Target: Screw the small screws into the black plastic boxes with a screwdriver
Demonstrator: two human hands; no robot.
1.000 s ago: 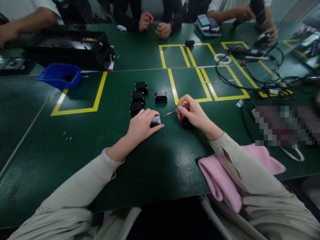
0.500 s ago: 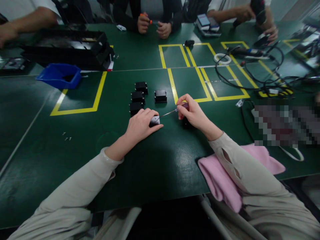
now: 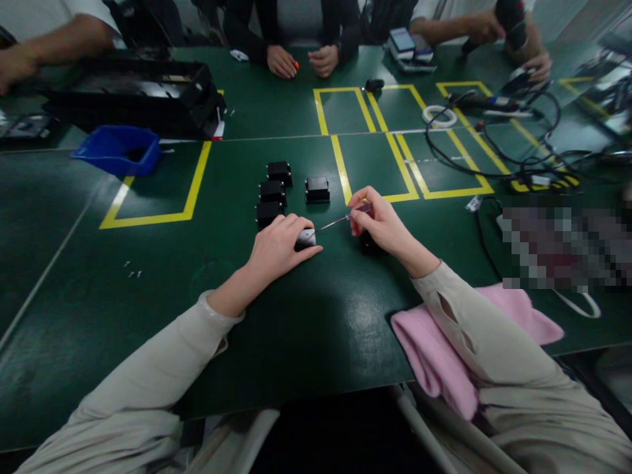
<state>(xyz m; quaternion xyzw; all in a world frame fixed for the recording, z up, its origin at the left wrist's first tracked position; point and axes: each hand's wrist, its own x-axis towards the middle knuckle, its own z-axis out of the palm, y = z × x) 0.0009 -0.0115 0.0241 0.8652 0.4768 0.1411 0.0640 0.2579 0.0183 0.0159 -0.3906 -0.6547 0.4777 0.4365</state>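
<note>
My left hand (image 3: 281,243) is closed around a small black block with a pale grey face (image 3: 308,237), steadying it on the green table; its fingers cover most of it. In my right hand (image 3: 376,220) is a screwdriver (image 3: 336,223), pinched by the handle, its thin shaft slanting down left. The tip meets the block's pale face. Beyond my left hand, black blocks (image 3: 272,191) with small silver screws stand in a column. Another black block (image 3: 317,189) sits to their right. A dark object (image 3: 368,242), partly hidden, lies under my right hand.
Left are a blue scoop-shaped bin (image 3: 118,150), a long black tray (image 3: 133,99) and several tiny screws (image 3: 132,271). To the right are tangled cables (image 3: 494,145) and a pink cloth (image 3: 434,355) under my right forearm. Co-workers' hands (image 3: 323,61) are across the table.
My hands, the block and the screwdriver stay almost in place. Across the table, a co-worker's hands have lowered to the tabletop with the orange item.
</note>
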